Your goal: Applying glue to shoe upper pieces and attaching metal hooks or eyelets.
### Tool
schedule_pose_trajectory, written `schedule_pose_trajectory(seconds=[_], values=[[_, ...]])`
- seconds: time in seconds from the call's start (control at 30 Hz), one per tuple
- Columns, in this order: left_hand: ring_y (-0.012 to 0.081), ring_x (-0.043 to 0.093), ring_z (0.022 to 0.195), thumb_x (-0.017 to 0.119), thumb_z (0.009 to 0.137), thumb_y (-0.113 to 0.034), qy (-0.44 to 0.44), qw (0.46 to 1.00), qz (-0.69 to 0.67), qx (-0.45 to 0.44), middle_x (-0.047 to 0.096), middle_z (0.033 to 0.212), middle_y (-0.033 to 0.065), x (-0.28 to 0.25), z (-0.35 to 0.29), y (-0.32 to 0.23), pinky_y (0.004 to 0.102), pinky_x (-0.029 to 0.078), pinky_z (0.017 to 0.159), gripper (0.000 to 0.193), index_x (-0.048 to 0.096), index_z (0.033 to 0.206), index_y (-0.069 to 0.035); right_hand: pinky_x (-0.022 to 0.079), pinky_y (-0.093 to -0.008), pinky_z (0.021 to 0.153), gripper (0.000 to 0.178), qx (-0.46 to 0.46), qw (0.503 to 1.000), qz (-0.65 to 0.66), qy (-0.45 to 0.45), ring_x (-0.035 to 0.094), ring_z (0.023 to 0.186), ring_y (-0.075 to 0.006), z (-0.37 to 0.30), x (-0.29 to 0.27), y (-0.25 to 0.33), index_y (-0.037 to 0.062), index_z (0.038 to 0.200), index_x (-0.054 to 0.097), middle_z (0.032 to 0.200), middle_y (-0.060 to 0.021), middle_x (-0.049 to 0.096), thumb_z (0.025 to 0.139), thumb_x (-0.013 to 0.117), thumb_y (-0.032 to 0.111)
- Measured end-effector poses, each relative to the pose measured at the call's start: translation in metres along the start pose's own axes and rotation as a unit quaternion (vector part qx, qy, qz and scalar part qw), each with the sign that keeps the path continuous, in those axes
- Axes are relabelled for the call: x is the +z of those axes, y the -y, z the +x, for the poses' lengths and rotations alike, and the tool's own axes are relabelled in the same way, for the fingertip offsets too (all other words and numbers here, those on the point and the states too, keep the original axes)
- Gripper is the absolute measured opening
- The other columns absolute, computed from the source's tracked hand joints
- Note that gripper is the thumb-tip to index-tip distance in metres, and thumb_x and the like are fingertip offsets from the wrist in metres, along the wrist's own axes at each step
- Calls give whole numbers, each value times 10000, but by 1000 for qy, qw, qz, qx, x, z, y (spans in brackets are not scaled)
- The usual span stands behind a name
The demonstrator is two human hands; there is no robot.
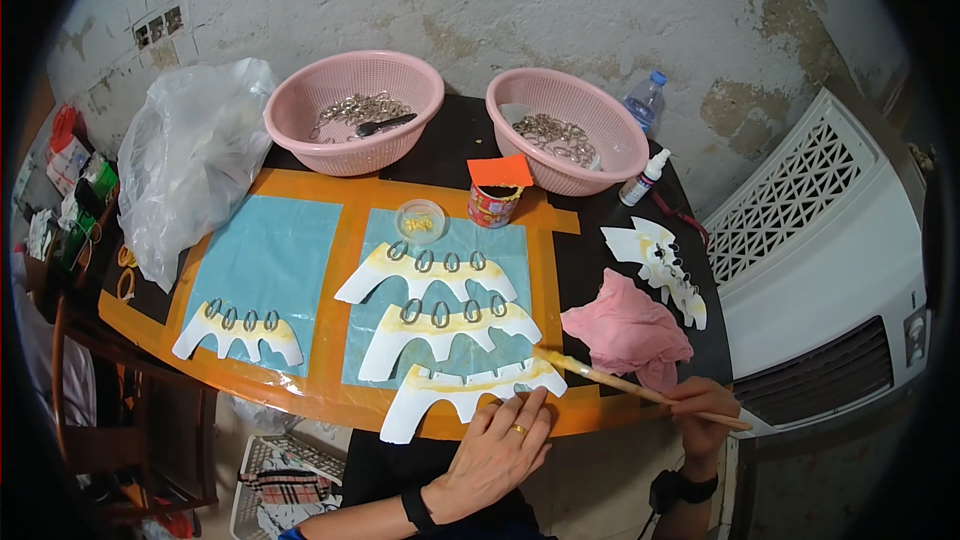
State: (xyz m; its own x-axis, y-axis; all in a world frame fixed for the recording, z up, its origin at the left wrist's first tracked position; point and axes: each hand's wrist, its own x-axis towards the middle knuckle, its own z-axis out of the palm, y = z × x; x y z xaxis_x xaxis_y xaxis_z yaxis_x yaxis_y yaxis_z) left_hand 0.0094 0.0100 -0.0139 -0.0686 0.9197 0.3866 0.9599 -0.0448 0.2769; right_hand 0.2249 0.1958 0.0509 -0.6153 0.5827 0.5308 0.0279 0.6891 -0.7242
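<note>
My left hand (pixel 500 445) lies with its fingers stretched out on the lower edge of a white arched cut-out piece (pixel 405 415). A yellowish smear runs along this piece's top edge, and no rings stand on it. My right hand (pixel 704 406) grips a long wooden brush (pixel 620 382) by its handle. The brush's yellow-coated tip is close to the right end of that piece. Just beyond lie two similar white pieces, a nearer one (pixel 388 352) and a farther one (pixel 362 285), each with several metal rings along its smeared edge. Another ringed piece (pixel 192 337) lies at left.
Two pink baskets (pixel 300 135) (pixel 625 155) hold metal rings at the back. An orange-lidded can (pixel 492 206) and a small clear tub (pixel 420 210) stand nearer. A pink cloth (pixel 625 325), more white pieces (pixel 655 260) and a white appliance (pixel 810 270) are at right.
</note>
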Motion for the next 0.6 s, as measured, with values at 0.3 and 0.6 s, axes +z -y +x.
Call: schedule_pose_trajectory(seconds=[0.3,0.6], values=[[233,534,1206,723,879,-346,4,1000,2,-1,527,1473,104,-1,-2,0,388,376,958,535,565,1312,-76,563,-329,660,106,8,999,52,15,711,689,-255,-10,-18,-2,33,757,733,846,-170,742,806,778,116],[228,528,1218,721,880,-343,8,1000,5,1,522,1479,101,1,-3,0,391,374,961,538,561,1320,-77,558,-321,673,66,20,999,8,23,711,726,-241,6,1,4,24,764,740,840,-152,744,771,782,74]])
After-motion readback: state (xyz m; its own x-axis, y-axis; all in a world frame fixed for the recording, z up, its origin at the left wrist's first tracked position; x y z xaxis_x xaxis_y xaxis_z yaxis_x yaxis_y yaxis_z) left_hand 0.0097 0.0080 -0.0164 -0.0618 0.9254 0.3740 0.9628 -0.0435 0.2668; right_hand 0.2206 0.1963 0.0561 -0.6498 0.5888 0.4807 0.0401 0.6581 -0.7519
